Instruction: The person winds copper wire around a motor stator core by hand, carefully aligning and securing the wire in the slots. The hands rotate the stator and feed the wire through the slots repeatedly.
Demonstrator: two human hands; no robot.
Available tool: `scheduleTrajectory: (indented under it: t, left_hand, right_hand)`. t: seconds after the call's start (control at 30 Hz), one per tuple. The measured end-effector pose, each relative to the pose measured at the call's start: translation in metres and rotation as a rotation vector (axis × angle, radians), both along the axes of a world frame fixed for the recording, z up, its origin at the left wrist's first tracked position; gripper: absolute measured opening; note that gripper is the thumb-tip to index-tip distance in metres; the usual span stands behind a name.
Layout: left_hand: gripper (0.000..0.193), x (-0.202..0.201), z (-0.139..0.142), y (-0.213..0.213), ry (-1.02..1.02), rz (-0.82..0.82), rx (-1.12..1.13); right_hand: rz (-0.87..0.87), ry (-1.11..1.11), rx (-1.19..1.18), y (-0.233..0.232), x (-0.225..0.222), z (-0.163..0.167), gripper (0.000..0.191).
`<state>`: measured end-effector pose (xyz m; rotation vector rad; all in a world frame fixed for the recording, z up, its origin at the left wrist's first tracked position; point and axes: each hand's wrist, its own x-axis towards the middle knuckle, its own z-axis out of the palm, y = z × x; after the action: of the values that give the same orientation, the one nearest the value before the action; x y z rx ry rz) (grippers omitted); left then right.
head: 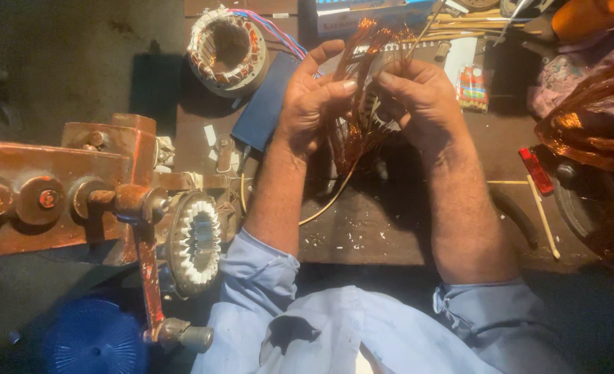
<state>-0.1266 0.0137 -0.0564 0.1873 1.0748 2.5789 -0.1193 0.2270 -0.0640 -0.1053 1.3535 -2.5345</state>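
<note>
While both grip it, left hand (312,104), right hand (418,100), copper wire coil (359,131), stator (225,50) beyond

A shiny copper wire coil (359,104) hangs upright in loose, tangled loops above the workbench.

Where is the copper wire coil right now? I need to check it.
In the head view, top centre: the copper wire coil hangs between the left hand and right hand.

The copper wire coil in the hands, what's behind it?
Behind the copper wire coil a pale ribbed part shows through the strands, with dark workbench below. The left hand and right hand cover the rest.
</note>
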Motion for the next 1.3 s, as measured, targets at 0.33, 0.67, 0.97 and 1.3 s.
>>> scheduleTrajectory:
  t: [0.33,0.67,0.97,1.3]
  left_hand:
    - [0.068,0.001,0.002,0.002,0.015,0.003,-0.053]
    - [0.071,0.001,0.002,0.002,0.039,0.023,-0.129]
    - [0.081,0.004,0.005,0.001,0.102,-0.011,-0.088]
    - [0.088,0.005,0.011,0.0,0.136,-0.007,-0.119]
  right_hand:
    - [-0.033,-0.01,0.084,-0.002,0.002,0.007,0.024]
    - [0.0,-0.037,0.104,-0.004,0.004,0.007,0.021]
    - [-0.013,-0.019,0.046,-0.001,0.002,0.004,0.023]
    - [0.01,0.001,0.084,0.003,-0.001,0.003,0.021]
